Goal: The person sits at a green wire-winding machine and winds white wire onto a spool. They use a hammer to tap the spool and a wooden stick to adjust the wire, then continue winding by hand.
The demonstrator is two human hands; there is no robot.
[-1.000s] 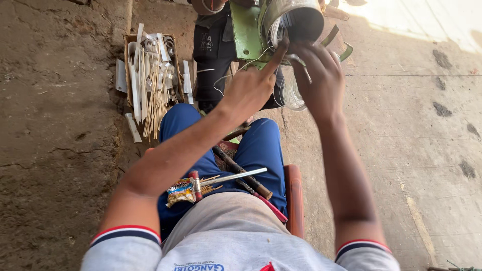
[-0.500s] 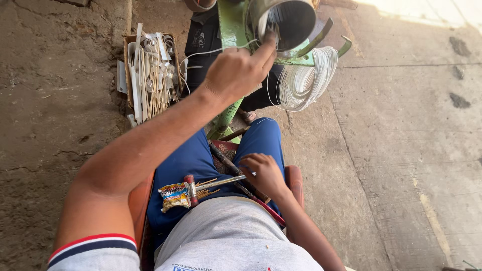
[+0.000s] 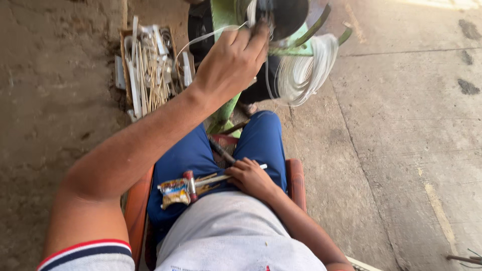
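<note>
My left hand (image 3: 235, 61) is stretched out in front, its fingers pinched together at the rim of a dark round drum (image 3: 283, 15) on a green machine frame (image 3: 222, 17). A thin white wire (image 3: 201, 38) arcs away from those fingers. A loose coil of the same white wire (image 3: 306, 70) hangs beside the drum. My right hand (image 3: 249, 179) lies in my lap, fingers curled over a slim white rod (image 3: 261, 167) with a red grip (image 3: 190, 182). A small colourful packet (image 3: 174, 192) rests on my blue trousers just left of it.
An open box (image 3: 149, 68) of thin sticks and white strips stands on the ground at the left of the machine. I sit on a red-brown seat (image 3: 296, 180). Rough concrete floor (image 3: 411, 150) stretches to the right, dirt to the left.
My right hand has come down from the drum to my lap and closed over the white rod. My left hand has stayed up at the drum's rim.
</note>
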